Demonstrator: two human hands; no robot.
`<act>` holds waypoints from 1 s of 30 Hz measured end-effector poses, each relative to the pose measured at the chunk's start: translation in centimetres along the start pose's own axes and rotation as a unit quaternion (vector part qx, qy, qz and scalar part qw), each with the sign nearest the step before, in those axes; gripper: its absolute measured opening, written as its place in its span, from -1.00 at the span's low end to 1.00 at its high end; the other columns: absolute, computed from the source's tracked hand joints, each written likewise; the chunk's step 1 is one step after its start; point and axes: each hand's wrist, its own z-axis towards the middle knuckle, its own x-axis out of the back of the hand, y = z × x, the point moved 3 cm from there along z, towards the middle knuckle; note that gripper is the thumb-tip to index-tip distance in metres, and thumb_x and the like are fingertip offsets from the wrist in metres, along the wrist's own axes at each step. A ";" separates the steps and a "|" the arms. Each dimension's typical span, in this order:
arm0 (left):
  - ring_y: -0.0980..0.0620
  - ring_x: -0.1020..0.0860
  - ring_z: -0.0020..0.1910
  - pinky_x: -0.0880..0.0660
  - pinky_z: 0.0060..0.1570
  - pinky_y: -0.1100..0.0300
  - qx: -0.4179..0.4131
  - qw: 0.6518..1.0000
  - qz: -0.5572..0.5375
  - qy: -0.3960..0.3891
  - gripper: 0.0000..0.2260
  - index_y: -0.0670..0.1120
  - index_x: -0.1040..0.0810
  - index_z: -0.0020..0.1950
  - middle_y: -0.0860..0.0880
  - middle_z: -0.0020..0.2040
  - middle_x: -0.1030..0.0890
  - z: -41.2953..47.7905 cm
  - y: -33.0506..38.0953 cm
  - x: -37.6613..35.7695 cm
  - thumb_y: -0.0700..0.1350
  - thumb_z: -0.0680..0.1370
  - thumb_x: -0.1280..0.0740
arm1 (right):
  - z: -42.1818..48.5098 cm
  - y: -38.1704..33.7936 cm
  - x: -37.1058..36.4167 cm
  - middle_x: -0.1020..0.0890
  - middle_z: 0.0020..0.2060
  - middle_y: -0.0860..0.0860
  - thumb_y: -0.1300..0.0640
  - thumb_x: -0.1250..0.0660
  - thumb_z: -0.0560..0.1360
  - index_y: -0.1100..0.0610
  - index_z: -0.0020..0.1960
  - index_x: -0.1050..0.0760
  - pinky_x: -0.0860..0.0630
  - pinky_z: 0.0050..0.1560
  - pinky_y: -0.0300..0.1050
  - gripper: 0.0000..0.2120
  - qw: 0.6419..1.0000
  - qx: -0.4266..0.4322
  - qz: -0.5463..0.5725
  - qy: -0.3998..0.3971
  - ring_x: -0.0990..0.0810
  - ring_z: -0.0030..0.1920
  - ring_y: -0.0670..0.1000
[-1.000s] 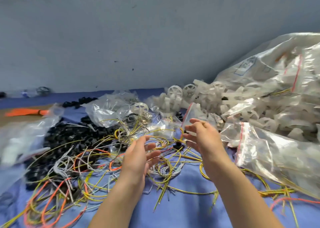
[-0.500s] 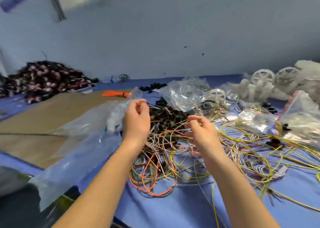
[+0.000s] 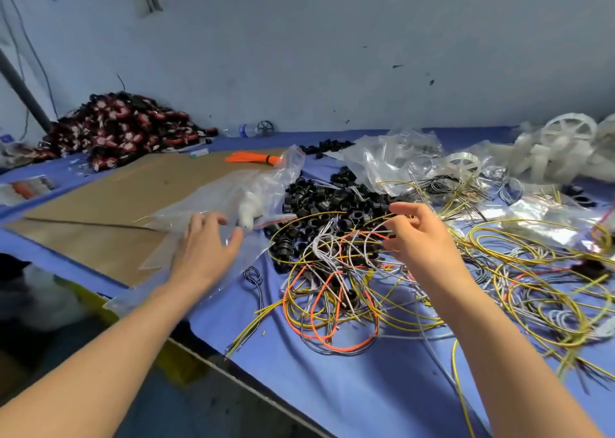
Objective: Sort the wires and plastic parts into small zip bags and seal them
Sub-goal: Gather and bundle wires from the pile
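left hand (image 3: 206, 248) lowered flat onto clear bag (image 3: 213, 201), right hand (image 3: 419, 234) still above wires (image 3: 332, 287)

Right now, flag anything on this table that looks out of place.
The yellow, orange and grey wires lie tangled over the black plastic rings. The clear bag under the left hand overhangs the table edge.

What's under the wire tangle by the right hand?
Black plastic rings lie under the wires, on the blue cloth. How many rings sit beneath the tangle is hidden.
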 end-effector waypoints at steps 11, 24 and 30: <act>-0.15 -0.46 0.27 -0.44 0.20 -0.03 -0.035 0.976 0.121 -0.176 -0.65 -0.04 -0.42 0.31 -0.13 0.29 -0.50 -1.4 0.1 -1.4 0.09 0.58 -0.19 | -1.7 -0.2 -0.1 -0.53 -0.31 -0.12 0.16 -0.19 0.56 -0.06 0.10 -0.47 -0.37 -0.41 -0.18 -0.81 1.000 0.014 0.002 -0.020 -0.57 -0.22 0.12; -0.04 -0.64 -0.14 -0.60 -0.07 0.07 0.024 0.663 -0.747 -0.046 -0.83 -0.04 -0.60 -0.11 -0.08 -0.13 -0.68 -4.2 15.2 11.3 -0.20 0.56 -0.22 | -3.8 -2.2 2.1 -0.61 0.09 0.01 -0.04 -0.23 0.61 -0.05 0.19 -0.48 -0.49 -0.08 -0.10 -0.81 0.994 -0.050 0.085 -0.042 -0.64 -0.09 -0.05; -0.03 -0.63 0.00 -0.52 0.17 0.07 0.168 0.469 -0.860 -0.112 -0.79 -0.07 -0.56 0.06 -0.07 0.15 -0.64 -8.5 22.3 7.4 -0.12 0.64 -0.13 | -5.6 -2.7 5.8 -0.68 0.11 0.08 -0.13 -0.29 0.52 0.07 0.26 -0.56 -0.49 0.23 0.29 -0.59 0.944 -0.118 0.293 -0.100 -0.63 0.16 0.21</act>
